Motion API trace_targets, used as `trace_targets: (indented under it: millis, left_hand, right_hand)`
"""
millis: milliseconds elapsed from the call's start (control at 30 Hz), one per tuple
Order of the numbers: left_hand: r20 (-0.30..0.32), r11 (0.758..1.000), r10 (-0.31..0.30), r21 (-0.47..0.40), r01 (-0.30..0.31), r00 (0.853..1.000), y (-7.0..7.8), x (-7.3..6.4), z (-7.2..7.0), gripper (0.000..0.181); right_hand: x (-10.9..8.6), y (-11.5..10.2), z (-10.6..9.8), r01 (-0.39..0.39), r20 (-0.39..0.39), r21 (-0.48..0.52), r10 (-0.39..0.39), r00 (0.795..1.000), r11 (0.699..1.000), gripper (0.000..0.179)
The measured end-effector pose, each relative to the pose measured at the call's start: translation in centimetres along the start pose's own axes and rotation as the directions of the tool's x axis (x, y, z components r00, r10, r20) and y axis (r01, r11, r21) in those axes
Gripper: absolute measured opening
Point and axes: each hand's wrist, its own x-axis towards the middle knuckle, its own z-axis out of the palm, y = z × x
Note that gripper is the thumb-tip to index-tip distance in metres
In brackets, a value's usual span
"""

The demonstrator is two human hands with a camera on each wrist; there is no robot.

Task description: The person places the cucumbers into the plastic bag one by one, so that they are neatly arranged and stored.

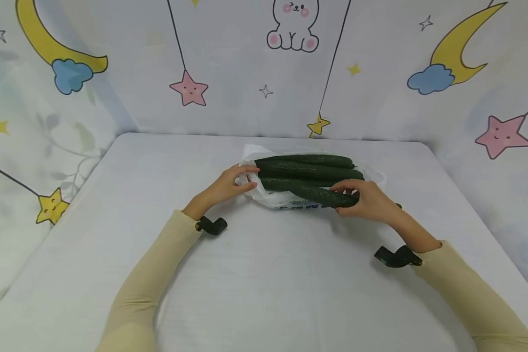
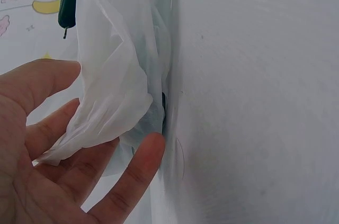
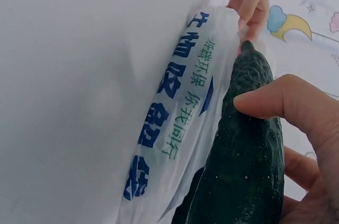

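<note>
A white plastic bag with blue and green print lies toward the far side of the table. Long dark green cucumbers rest in or on it, side by side. My left hand holds the bag's left edge; in the left wrist view the thin plastic runs between the thumb and fingers. With my right hand I grip the nearest cucumber close to its right end, thumb on top. Its left end lies at the bag's mouth by my left hand. Part of the right hand's fingers is hidden behind it.
The table has a white cover. Behind it hangs a backdrop with printed moons and stars. A black wrist mount sits on the left sleeve, another mount on the right.
</note>
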Motion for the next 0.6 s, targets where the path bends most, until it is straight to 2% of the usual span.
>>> trace_targets:
  millis: [433,600]
  left_hand:
    - [-0.007,1.0,-0.005,0.01,0.005,1.0,0.0,0.2,0.1,0.046]
    - [-0.007,1.0,-0.001,0.0,0.001,1.0,0.0,0.1,0.1,0.046]
  right_hand:
    - [1.4,0.9,-0.7,-0.079,-0.017,0.012,0.079,0.997,0.997,0.045]
    - [1.9,1.0,-0.7,-0.083,-0.023,0.0,0.083,0.996,0.997,0.046]
